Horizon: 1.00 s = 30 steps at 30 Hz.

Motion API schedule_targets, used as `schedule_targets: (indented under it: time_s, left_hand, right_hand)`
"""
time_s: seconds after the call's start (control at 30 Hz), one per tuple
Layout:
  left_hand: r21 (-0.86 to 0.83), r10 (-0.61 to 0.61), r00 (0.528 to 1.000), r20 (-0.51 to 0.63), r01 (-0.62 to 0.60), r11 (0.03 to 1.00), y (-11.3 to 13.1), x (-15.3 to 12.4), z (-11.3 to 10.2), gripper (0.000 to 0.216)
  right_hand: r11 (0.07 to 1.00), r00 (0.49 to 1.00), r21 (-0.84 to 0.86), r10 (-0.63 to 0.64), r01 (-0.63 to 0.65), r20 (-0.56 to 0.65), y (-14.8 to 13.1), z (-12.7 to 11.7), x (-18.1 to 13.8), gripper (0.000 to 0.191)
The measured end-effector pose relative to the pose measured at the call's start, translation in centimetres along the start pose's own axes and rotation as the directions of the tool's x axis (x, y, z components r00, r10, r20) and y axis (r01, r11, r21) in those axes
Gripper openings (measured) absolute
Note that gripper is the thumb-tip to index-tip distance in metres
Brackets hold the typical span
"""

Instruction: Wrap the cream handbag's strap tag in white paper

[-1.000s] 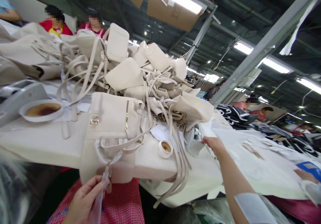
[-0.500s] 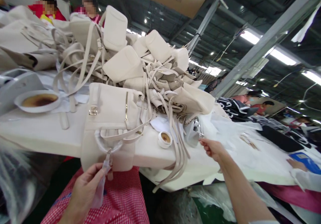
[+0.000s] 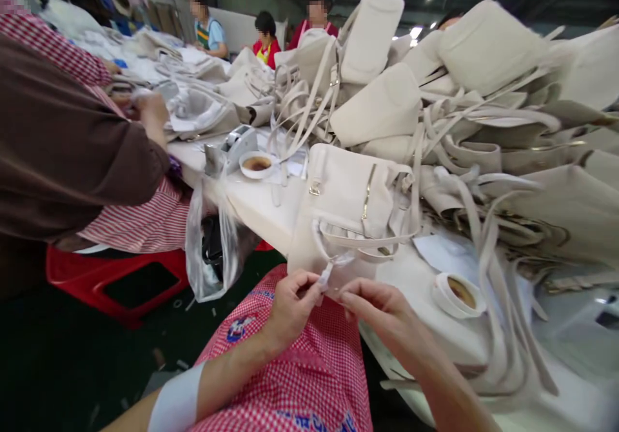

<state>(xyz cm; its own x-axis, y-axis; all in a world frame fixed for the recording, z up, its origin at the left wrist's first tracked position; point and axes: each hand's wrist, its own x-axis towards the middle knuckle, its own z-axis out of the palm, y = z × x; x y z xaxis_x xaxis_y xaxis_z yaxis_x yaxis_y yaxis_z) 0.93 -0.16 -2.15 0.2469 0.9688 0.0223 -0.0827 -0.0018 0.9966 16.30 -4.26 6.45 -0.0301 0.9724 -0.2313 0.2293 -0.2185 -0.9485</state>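
Note:
A cream handbag (image 3: 353, 200) hangs over the near edge of the white table (image 3: 251, 203), its handle wrapped in clear plastic film (image 3: 327, 272). My left hand (image 3: 290, 306) pinches the loose end of that film just below the bag. My right hand (image 3: 374, 303) is right beside it, fingers curled and pinched at the same strip. Both hands hover over my red checked apron (image 3: 300, 380). Behind the bag rises a heap of cream handbags (image 3: 435, 97) with long straps trailing off the table.
A small white cup of brown glue (image 3: 457, 292) sits right of my hands; a white dish of glue (image 3: 256, 164) and a tape dispenser (image 3: 239, 145) sit farther left. A co-worker's brown sleeve (image 3: 62, 142) fills the left, above a red stool (image 3: 120, 280). A plastic bag (image 3: 213, 245) hangs from the table edge. Other people sit at the far end.
The view has swung left and down. My right hand came back from the right side of the table and joined my left hand at the plastic strip under the bag.

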Motion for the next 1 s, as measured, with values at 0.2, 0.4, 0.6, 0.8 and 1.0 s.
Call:
schedule_targets:
  time_s: [0.2, 0.4, 0.6, 0.8, 1.0]
  left_hand:
    - [0.079, 0.109, 0.993, 0.035, -0.112, 0.991, 0.0, -0.8, -0.5, 0.020]
    - [0.305, 0.403, 0.914, 0.047, -0.397, 0.866, -1.3, -1.3, -1.3, 0.034]
    - [0.061, 0.107, 0.993, 0.049, -0.110, 0.992, -0.7, -0.4, -1.5, 0.019]
    - [-0.527, -0.475, 0.862, 0.178, 0.491, 0.694, -0.4, 0.1, -1.0, 0.030]
    - [-0.495, -0.406, 0.911, 0.066, 0.383, 0.779, -0.3, -0.1, -1.0, 0.029]
  right_hand:
    - [0.995, 0.999, -0.096, 0.037, -0.036, 0.013, 3.2, 1.8, 3.8, 0.040]
    - [0.992, 0.996, -0.090, 0.084, -0.084, 0.000, 4.1, 1.8, 4.2, 0.040]
    - [0.987, 0.987, 0.055, 0.148, -0.151, 0.060, 4.6, 1.7, 3.6, 0.032]
    - [0.918, 0.978, 0.337, 0.198, -0.209, 0.068, 6.0, 3.1, 3.5, 0.037]
    - [0.842, 0.973, 0.537, 0.169, -0.059, -0.158, 8.0, 5.4, 4.6, 0.048]
